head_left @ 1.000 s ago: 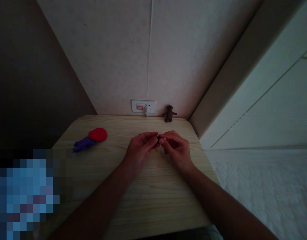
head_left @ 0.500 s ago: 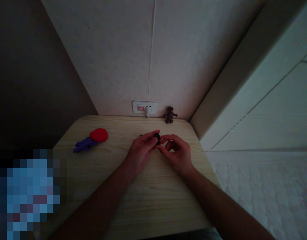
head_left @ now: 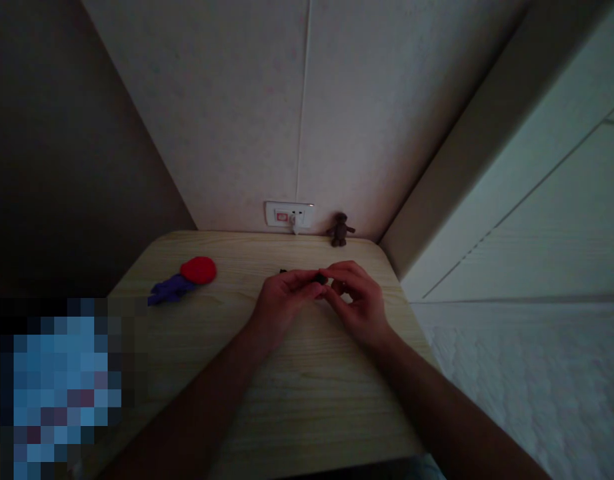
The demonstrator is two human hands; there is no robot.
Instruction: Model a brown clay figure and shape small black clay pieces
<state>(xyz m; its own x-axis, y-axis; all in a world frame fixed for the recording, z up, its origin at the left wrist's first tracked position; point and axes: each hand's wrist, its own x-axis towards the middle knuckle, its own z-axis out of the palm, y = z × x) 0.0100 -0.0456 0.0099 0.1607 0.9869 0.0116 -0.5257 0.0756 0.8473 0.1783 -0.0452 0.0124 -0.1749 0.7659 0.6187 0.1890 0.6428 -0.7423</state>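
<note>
A small black lump, which looks like modelling clay, sits at the fingertips of both hands over the wooden tabletop. My left hand pinches it from the left, thumb below and fingers above. From the right, my right hand closes its thumb and forefinger on the lump, its other fingers curled. Much of the lump is hidden by the fingers. Just behind my left hand, a bit of another dark piece shows on the table; its shape is mostly covered.
A brown bear-like figure stands at the table's back edge by the wall. To the left, a red disc touches a purple lump. A wall socket holds a white plug. A pixelated patch covers the lower left. White quilted bedding lies right.
The black lump has turned and is now more covered by fingers. My right hand has closed in on it, fingertips meeting those of my left hand.
</note>
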